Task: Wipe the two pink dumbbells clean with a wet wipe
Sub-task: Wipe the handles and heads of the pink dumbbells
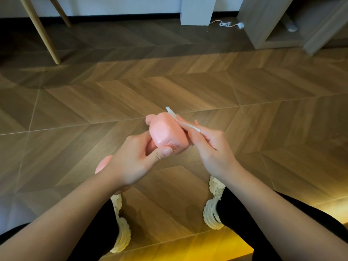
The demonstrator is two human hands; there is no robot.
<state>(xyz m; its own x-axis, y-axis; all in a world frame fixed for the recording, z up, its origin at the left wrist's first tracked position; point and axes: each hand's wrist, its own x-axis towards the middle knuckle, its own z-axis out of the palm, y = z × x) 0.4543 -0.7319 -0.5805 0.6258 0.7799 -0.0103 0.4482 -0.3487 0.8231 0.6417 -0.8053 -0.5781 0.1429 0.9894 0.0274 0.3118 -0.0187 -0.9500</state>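
Observation:
My left hand grips a pink dumbbell by its handle and holds it above the wooden floor, thumb pressed against the near end. Its other pink head shows behind my left wrist. My right hand holds a white wet wipe pressed flat against the right side of the raised head. A second dumbbell is not in view.
My two feet in cream sneakers stand on the herringbone floor below my hands. Wooden chair legs stand at the far left. A white box with a cable and a wooden cabinet sit at the far wall.

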